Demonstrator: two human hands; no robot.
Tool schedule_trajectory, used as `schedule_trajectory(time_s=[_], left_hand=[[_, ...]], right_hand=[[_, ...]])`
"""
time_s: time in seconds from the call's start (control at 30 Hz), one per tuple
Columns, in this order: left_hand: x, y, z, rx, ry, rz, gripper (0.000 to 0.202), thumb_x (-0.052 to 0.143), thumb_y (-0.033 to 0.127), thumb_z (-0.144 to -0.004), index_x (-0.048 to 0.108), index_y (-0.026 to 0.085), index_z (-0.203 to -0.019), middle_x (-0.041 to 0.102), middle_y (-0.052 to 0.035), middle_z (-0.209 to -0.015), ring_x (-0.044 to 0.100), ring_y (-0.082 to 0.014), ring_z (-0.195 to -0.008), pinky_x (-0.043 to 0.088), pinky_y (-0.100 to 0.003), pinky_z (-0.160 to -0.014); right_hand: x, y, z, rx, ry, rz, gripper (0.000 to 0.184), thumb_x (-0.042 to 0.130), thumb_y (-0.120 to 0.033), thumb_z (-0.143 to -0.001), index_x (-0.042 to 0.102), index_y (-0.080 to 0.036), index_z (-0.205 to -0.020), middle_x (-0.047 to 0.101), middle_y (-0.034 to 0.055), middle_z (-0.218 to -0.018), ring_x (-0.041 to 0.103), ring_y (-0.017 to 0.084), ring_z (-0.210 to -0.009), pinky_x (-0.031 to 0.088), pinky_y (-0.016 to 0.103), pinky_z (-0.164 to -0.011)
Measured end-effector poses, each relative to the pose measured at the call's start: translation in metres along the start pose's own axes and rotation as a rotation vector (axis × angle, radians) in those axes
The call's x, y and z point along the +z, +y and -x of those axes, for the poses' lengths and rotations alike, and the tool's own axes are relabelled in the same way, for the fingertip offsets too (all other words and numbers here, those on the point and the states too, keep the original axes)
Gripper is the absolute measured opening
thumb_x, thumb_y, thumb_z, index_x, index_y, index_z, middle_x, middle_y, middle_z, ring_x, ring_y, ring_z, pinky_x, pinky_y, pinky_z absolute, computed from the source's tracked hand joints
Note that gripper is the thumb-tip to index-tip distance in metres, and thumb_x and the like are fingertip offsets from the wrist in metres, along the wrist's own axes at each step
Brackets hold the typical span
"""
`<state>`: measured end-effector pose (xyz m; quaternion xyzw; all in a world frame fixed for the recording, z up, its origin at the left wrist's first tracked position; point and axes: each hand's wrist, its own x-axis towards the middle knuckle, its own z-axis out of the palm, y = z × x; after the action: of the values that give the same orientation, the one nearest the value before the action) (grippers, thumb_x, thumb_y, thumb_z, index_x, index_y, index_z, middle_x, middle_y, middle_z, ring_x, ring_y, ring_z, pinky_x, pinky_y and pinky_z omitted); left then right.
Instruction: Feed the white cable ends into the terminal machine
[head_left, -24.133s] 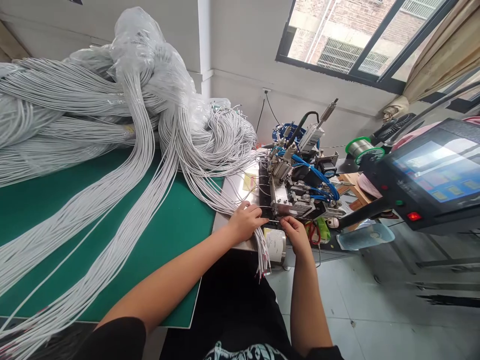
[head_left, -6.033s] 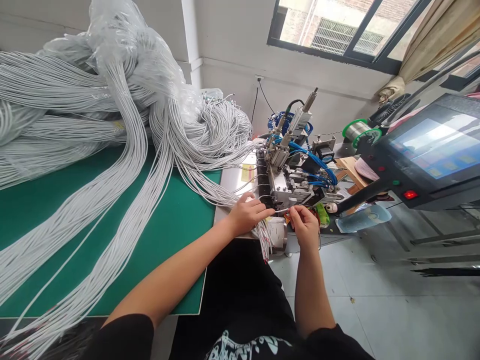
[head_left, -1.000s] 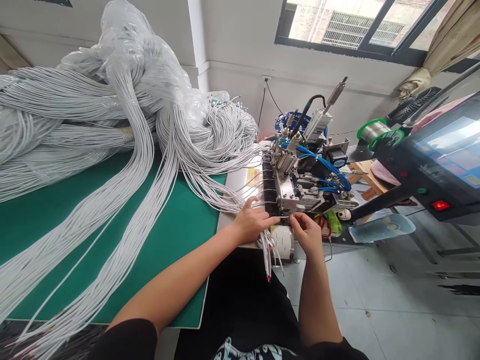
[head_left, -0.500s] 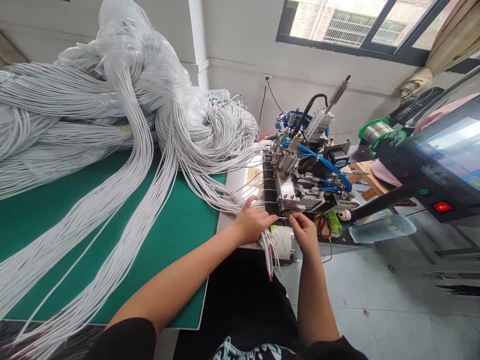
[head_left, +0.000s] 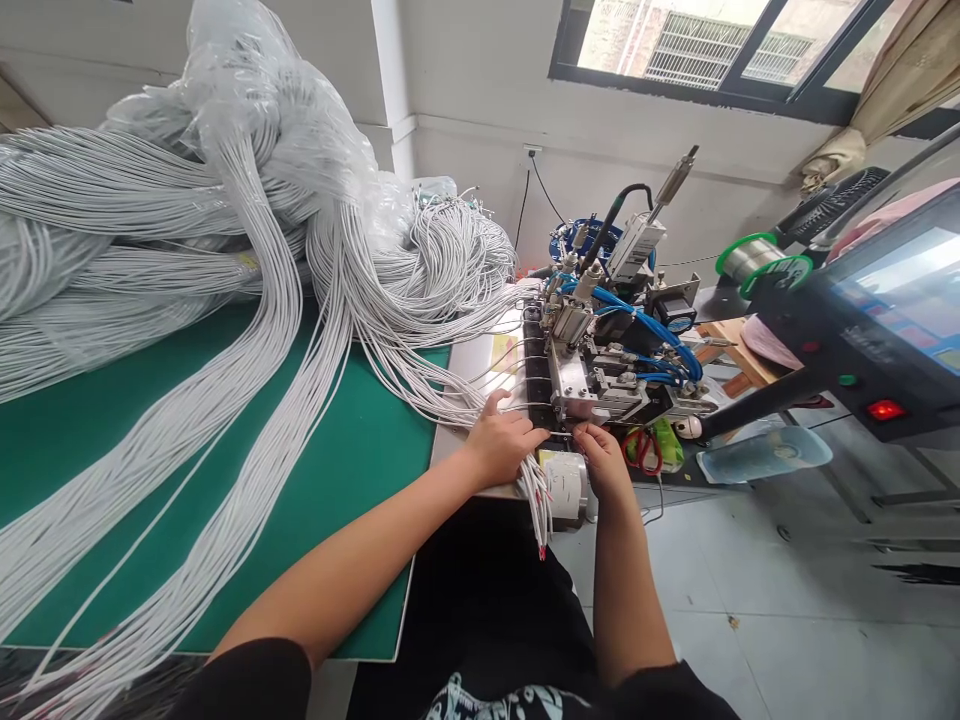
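My left hand (head_left: 504,442) is closed over a bundle of white cables (head_left: 534,490), whose pinkish-red tipped ends hang below it at the bench edge. Its index finger reaches along a single white cable (head_left: 559,433) at the near end of the machine (head_left: 574,375). Across from it, my right hand (head_left: 606,462) pinches the end of that cable between thumb and fingertips. The very tip is hidden by the fingers. Several other cables run from the left into the machine's black front strip (head_left: 537,365).
Long white cable bundles (head_left: 255,390) lie across the green mat (head_left: 360,470). To the right are red-handled scissors (head_left: 646,455), a blue translucent bottle (head_left: 765,456), a solder wire spool (head_left: 754,265) and a control screen (head_left: 907,310). A labelled cylinder (head_left: 564,485) sits between my forearms.
Both hands stay almost in place, with the single cable still held between them. The view shifts very slightly, and the hanging cable ends draw a little closer together.
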<state>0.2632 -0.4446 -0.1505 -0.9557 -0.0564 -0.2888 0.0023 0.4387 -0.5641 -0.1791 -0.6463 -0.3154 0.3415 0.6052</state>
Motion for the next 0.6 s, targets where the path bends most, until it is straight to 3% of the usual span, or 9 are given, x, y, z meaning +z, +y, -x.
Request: schedule_trajectory(time_s=[0.23, 0.6], left_hand=[[-0.001, 0.001, 0.000, -0.012, -0.014, -0.006, 0.034, 0.050, 0.011, -0.071, 0.065, 0.022, -0.099, 0.062, 0.0008, -0.065, 0.056, -0.0157, -0.066, 0.017, -0.047, -0.102], [-0.008, 0.001, -0.001, -0.061, -0.026, -0.005, 0.019, 0.052, 0.014, -0.075, 0.064, 0.019, -0.088, 0.064, -0.0052, -0.089, 0.055, -0.0209, -0.091, 0.022, -0.046, -0.100]], right_hand=[[0.007, 0.001, 0.001, 0.114, 0.060, -0.175, 0.027, 0.065, -0.037, -0.062, 0.046, -0.019, -0.056, 0.033, -0.0081, -0.047, 0.025, 0.007, -0.045, 0.017, 0.023, -0.046], [-0.003, 0.014, 0.017, 0.071, 0.179, -0.107, 0.037, 0.070, -0.049, -0.068, 0.049, -0.019, -0.061, 0.038, -0.0072, -0.051, 0.028, 0.007, -0.047, 0.021, 0.022, -0.046]])
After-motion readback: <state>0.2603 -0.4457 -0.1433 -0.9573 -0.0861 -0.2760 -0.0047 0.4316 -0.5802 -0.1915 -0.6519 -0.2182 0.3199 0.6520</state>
